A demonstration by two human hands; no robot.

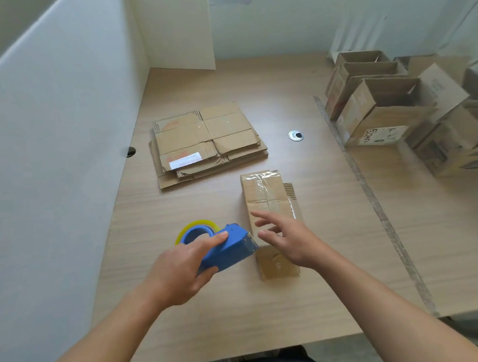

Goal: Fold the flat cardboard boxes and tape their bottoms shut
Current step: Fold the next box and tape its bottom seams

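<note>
cardboard box (264,196), taped face up, lies mid-bench under the right grip (285,239), whose fingers are spread and relaxed over its near end, holding nothing; the left grip (179,272) is curled round a blue tape dispenser (225,249), its nose just beside the box; farther back on the bench (311,303) lies a stack of flat boxes (207,143); along the right edge stand folded boxes (382,108), tops open.

Light wood table (297,97) w/ round metal grommet (295,135) centre-right; white partition (47,166) left of frame, pale wall (277,17) top
</note>
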